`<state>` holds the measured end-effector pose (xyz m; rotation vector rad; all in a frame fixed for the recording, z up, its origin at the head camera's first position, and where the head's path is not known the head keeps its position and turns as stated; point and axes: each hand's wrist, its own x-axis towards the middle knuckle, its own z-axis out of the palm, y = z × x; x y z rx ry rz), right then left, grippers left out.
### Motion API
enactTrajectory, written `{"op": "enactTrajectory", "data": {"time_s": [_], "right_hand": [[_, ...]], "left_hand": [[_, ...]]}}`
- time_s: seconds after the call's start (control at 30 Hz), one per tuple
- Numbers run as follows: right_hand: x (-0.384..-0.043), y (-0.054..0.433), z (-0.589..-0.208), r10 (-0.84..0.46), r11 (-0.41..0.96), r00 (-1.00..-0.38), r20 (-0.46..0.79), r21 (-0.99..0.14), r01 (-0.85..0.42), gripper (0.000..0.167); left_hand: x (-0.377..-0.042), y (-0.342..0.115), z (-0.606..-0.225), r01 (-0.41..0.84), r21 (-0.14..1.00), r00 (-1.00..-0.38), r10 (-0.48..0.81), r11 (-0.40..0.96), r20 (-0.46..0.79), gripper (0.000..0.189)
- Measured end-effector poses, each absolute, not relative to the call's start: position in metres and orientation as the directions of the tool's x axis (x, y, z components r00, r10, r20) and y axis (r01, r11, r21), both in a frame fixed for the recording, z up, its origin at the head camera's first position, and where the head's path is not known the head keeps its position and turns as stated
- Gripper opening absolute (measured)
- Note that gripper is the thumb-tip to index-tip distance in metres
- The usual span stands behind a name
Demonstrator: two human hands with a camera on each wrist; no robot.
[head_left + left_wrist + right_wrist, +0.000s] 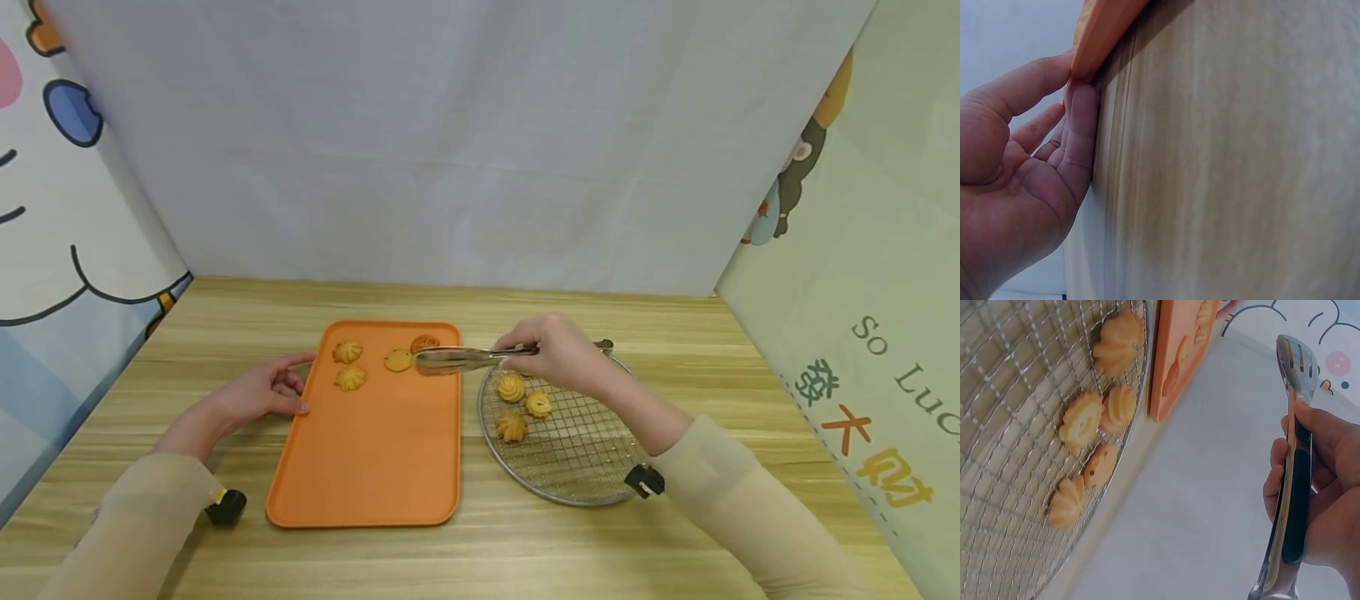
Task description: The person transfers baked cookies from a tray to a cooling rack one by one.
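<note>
The left hand holds the left edge of an orange tray. Up close in the left wrist view, its thumb and fingers meet the tray's rim. In the right hand are metal food tongs with dark grips. Their slotted tips reach over the tray's right edge, beside a round cookie and a browner cookie. No cookie shows between the tips. Two ridged cookies, one upper and one lower, lie at the tray's upper left.
Right of the tray stands a round wire rack, partly under the right forearm. Several cookies sit on its left side, among them a swirled one and a ridged one. A wooden table carries everything; a pale backdrop rises behind.
</note>
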<state>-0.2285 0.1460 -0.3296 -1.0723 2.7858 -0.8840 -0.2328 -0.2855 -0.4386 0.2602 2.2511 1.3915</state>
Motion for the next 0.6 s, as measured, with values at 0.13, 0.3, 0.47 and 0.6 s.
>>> {"op": "enactTrajectory", "data": {"time_s": [0.13,0.3,0.47,0.6], "right_hand": [[-0.227,0.159,-0.326,-0.602,0.614,-0.776,0.188,-0.512,-0.601,0.017],[-0.225,0.178,-0.321,-0.575,0.626,-0.792,0.202,-0.514,-0.586,0.019],[-0.222,0.198,-0.320,-0.547,0.648,-0.809,0.217,-0.501,-0.573,0.020],[-0.220,0.213,-0.321,-0.518,0.674,-0.828,0.214,-0.495,-0.549,0.021]], "left_hand": [[-0.233,-0.285,-0.438,-0.089,0.880,-0.867,0.399,0.467,-0.299,0.093],[-0.234,-0.286,-0.439,-0.089,0.880,-0.869,0.395,0.467,-0.298,0.093],[-0.235,-0.286,-0.441,-0.083,0.878,-0.872,0.393,0.472,-0.294,0.092],[-0.234,-0.287,-0.440,-0.087,0.880,-0.874,0.389,0.467,-0.293,0.091]]}}
